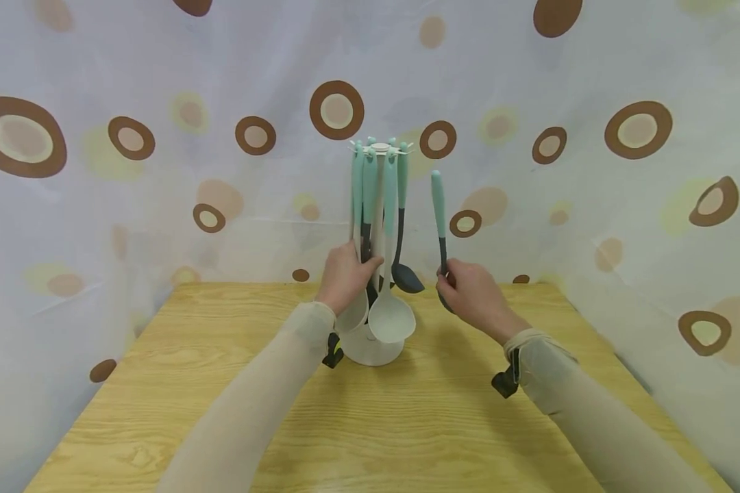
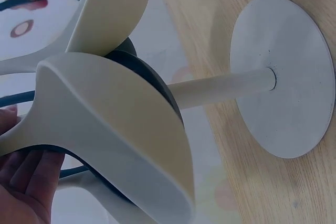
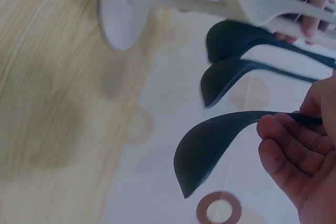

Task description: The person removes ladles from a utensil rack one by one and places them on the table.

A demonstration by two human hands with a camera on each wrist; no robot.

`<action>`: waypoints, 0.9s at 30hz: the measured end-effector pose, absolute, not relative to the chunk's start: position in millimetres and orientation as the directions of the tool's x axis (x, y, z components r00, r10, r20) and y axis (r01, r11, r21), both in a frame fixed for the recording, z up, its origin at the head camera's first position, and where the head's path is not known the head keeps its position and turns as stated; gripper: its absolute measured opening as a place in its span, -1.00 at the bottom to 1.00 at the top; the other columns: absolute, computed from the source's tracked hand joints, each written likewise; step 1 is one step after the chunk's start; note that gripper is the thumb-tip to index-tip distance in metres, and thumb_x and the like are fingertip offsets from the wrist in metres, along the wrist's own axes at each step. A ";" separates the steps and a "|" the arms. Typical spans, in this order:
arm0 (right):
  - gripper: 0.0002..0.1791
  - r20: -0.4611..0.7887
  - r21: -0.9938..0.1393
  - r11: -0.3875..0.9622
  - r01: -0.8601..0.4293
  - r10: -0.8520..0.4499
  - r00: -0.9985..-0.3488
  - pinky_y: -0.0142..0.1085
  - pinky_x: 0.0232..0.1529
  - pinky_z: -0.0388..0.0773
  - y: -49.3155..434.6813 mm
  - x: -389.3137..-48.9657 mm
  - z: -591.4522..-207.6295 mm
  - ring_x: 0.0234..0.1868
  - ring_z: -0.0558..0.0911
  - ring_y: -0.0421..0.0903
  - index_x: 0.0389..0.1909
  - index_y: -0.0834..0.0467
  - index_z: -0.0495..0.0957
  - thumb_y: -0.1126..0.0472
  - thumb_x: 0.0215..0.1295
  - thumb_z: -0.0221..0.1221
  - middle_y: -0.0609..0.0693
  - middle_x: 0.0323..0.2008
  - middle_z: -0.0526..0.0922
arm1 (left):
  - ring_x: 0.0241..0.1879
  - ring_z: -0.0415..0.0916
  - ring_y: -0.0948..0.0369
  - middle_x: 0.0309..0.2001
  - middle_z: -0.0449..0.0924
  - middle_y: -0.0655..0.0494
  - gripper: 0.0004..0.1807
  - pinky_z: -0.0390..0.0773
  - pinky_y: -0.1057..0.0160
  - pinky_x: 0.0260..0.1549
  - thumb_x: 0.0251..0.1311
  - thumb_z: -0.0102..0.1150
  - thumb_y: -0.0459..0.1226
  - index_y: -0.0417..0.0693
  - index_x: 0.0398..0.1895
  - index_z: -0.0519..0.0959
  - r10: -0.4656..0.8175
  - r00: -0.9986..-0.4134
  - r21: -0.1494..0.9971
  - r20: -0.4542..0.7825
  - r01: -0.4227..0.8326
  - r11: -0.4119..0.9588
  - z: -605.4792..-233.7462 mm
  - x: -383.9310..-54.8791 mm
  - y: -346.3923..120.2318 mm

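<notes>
Your right hand (image 1: 473,291) holds a dark spoon (image 1: 439,205) by the lower part of its stem, thumb and fingers pinching it just above the bowl. The spoon stands nearly upright, mint-green handle up and bowl down, in the air to the right of the utensil rack (image 1: 379,148) and apart from it.

Your left hand (image 1: 344,274) is at the left side of the rack, its fingers and thumb curled round the stem of the left white ladle (image 2: 115,114); you cannot tell how many other stems sit in that grip.

The rack stands on the far half of the wooden table (image 1: 222,411), its round white base (image 1: 370,350) flat on the wood and its post (image 2: 226,87) rising from the middle. Several utensils with mint-green handles hang round the top. A second white ladle (image 1: 392,318) hangs at the near side, and a dark ladle (image 1: 408,279) hangs at the right, between the post and your spoon. From the right wrist, another dark utensil (image 3: 228,40) shows beyond that ladle, nearer the post.

A pale curtain (image 1: 160,55) with brown rings hangs behind the table.
</notes>
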State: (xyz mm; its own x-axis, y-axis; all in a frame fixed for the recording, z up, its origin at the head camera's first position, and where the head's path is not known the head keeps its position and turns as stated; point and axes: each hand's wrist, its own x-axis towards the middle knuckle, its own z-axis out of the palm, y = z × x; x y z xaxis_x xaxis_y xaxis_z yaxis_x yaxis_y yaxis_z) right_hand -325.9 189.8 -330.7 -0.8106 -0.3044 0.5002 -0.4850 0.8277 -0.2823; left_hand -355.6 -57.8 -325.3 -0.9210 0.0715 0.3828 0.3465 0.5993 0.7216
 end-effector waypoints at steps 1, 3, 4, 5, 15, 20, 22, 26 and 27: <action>-0.86 0.485 -0.276 0.833 -0.480 -0.311 -0.818 -0.25 -0.51 0.36 195.5 -326.7 -333.1 -0.64 0.41 -0.15 -0.30 0.16 0.55 0.23 0.43 0.07 -0.09 -0.65 0.49 | -0.43 0.50 0.16 -0.38 0.63 0.04 -0.71 0.48 0.27 -0.46 0.34 0.24 -0.06 -0.11 -0.32 0.53 0.072 -0.919 0.718 0.389 0.351 0.601 -325.9 -355.7 -57.8; -0.84 0.456 -0.263 0.844 -0.467 -0.318 -0.831 -0.23 -0.47 0.39 207.5 -328.8 -338.7 -0.62 0.42 -0.13 -0.32 0.17 0.56 0.22 0.43 0.06 -0.07 -0.64 0.49 | -0.42 0.53 0.16 -0.36 0.65 0.03 -0.71 0.51 0.25 -0.44 0.34 0.24 -0.07 -0.11 -0.31 0.53 0.073 -0.914 0.713 0.400 0.360 0.601 -326.8 -356.1 -57.8; -0.82 0.439 -0.247 0.852 -0.462 -0.326 -0.837 -0.21 -0.46 0.40 214.0 -329.9 -341.9 -0.62 0.42 -0.12 -0.33 0.18 0.57 0.22 0.44 0.05 -0.05 -0.64 0.50 | -0.41 0.53 0.15 -0.36 0.66 0.03 -0.72 0.52 0.25 -0.43 0.34 0.24 -0.07 -0.11 -0.31 0.53 0.075 -0.912 0.712 0.404 0.365 0.601 -327.2 -356.2 -57.9; -0.80 0.431 -0.225 0.856 -0.465 -0.340 -0.836 -0.20 -0.43 0.45 220.6 -331.0 -345.2 -0.58 0.48 -0.11 -0.30 0.19 0.60 0.23 0.45 0.04 -0.03 -0.60 0.55 | -0.41 0.54 0.15 -0.36 0.66 0.02 -0.72 0.52 0.24 -0.42 0.34 0.24 -0.07 -0.11 -0.30 0.53 0.078 -0.911 0.712 0.405 0.368 0.599 -327.4 -356.4 -57.8; -0.79 0.471 0.030 0.803 -0.595 -0.536 -0.701 -0.08 -0.29 0.63 284.5 -327.8 -378.3 -0.35 0.70 0.02 -0.03 0.15 0.67 0.28 0.38 0.19 0.06 -0.25 0.76 | -0.36 0.53 0.13 -0.33 0.63 0.02 -0.73 0.53 0.21 -0.38 0.34 0.25 -0.07 -0.10 -0.30 0.53 0.079 -0.911 0.715 0.405 0.369 0.594 -326.3 -356.6 -58.1; -0.70 0.365 0.126 0.844 -0.521 -0.527 -0.767 -0.07 -0.32 0.64 311.6 -323.0 -387.6 -0.36 0.71 0.02 0.08 0.07 0.64 0.31 0.37 0.22 0.07 -0.27 0.76 | -0.36 0.52 0.12 -0.33 0.63 0.01 -0.71 0.53 0.20 -0.38 0.35 0.24 -0.06 -0.10 -0.28 0.53 0.079 -0.917 0.714 0.390 0.356 0.603 -325.4 -355.5 -58.6; -0.66 0.324 0.150 0.859 -0.490 -0.511 -0.796 -0.06 -0.34 0.63 323.4 -323.2 -392.5 -0.37 0.70 0.02 0.12 0.04 0.63 0.32 0.35 0.24 0.07 -0.30 0.76 | -0.37 0.52 0.12 -0.33 0.63 0.01 -0.71 0.53 0.20 -0.38 0.36 0.23 -0.06 -0.10 -0.28 0.52 0.081 -0.917 0.711 0.390 0.355 0.607 -325.3 -355.5 -58.2; -0.53 0.243 0.199 0.871 -0.450 -0.488 -0.838 -0.09 -0.39 0.62 348.1 -325.4 -404.0 -0.40 0.70 0.04 0.18 0.07 0.61 0.44 0.27 0.26 0.08 -0.32 0.75 | -0.36 0.54 0.11 -0.34 0.63 0.01 -0.71 0.55 0.19 -0.37 0.36 0.23 -0.07 -0.11 -0.28 0.51 0.085 -0.916 0.710 0.393 0.361 0.605 -324.5 -354.3 -56.4; -0.52 0.221 0.215 0.874 -0.436 -0.479 -0.850 -0.10 -0.40 0.61 353.6 -326.6 -406.5 -0.40 0.69 0.03 0.20 0.06 0.60 0.44 0.27 0.25 0.09 -0.32 0.75 | -0.36 0.54 0.11 -0.34 0.63 0.01 -0.71 0.55 0.19 -0.37 0.36 0.23 -0.07 -0.11 -0.28 0.51 0.089 -0.916 0.710 0.392 0.362 0.604 -324.3 -353.9 -55.8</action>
